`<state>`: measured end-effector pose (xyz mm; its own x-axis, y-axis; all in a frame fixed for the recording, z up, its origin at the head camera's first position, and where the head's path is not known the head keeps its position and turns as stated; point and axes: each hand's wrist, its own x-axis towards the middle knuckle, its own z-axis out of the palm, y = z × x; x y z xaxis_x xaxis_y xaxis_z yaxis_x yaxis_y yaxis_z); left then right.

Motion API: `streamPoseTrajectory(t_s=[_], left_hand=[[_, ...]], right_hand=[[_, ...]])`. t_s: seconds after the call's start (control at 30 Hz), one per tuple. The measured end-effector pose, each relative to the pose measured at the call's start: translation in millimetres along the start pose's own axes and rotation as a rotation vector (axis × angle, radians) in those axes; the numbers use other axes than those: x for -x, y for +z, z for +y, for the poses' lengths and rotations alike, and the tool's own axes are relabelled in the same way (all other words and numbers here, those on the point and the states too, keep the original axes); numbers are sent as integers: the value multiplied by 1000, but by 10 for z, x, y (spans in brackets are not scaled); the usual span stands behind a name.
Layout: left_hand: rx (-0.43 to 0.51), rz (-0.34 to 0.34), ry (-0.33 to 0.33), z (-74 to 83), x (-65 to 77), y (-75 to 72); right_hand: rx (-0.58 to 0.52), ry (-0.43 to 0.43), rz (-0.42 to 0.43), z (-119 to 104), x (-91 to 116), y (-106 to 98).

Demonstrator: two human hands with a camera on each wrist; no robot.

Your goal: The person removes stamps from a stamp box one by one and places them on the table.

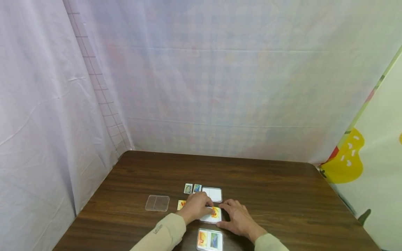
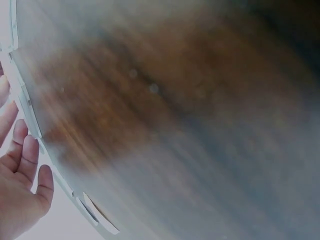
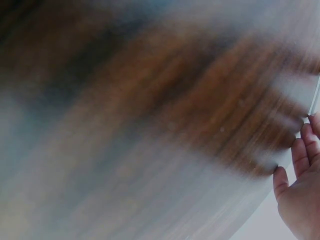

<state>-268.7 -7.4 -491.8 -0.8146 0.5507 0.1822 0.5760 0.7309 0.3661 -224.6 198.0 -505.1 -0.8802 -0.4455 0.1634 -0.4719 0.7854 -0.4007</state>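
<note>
In the head view a flat clear case (image 1: 205, 219) with a white inside lies between the two hands, an orange-and-yellow picture card (image 1: 216, 212) at its right side. My left hand (image 1: 195, 205) reaches over the case's left part, thumb and forefinger close over the card. Whether it pinches anything I cannot tell. With fingers at the upper right corner and thumb at the lower right, my right hand (image 1: 237, 218) holds the case by its right end. Left fingers (image 2: 29, 155) and right fingers (image 3: 300, 157) show at the margins of the wrist views.
Nearer me lies a similar case (image 1: 210, 240) with two picture cards. Beyond the hands is a white-backed case (image 1: 215, 194), with two small picture cards (image 1: 188, 188) beside it. A clear lid (image 1: 157, 203) and an orange card (image 1: 181, 204) lie left on the brown table (image 1: 276, 188).
</note>
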Motion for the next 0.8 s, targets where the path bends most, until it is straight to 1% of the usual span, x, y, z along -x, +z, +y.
streamPoseTrajectory(t_s=[0.1,0.33,0.53,0.67,0.8], left_hand=[[13,11,0,-1,-2,6],[101,24,-13,-19,-16,28],[169,35,-22,-8,-13,-7],[179,29,-27,-2,-15,-7],[169,27,-8,-4,-23,8]], right_hand=[[-1,1,3,1,1,2],[-10,9,-7,6,-1,7],[-6,17,-11,7,-2,4],[-8,7,-3,3,-2,3],[-1,0,3,4,-3,6]])
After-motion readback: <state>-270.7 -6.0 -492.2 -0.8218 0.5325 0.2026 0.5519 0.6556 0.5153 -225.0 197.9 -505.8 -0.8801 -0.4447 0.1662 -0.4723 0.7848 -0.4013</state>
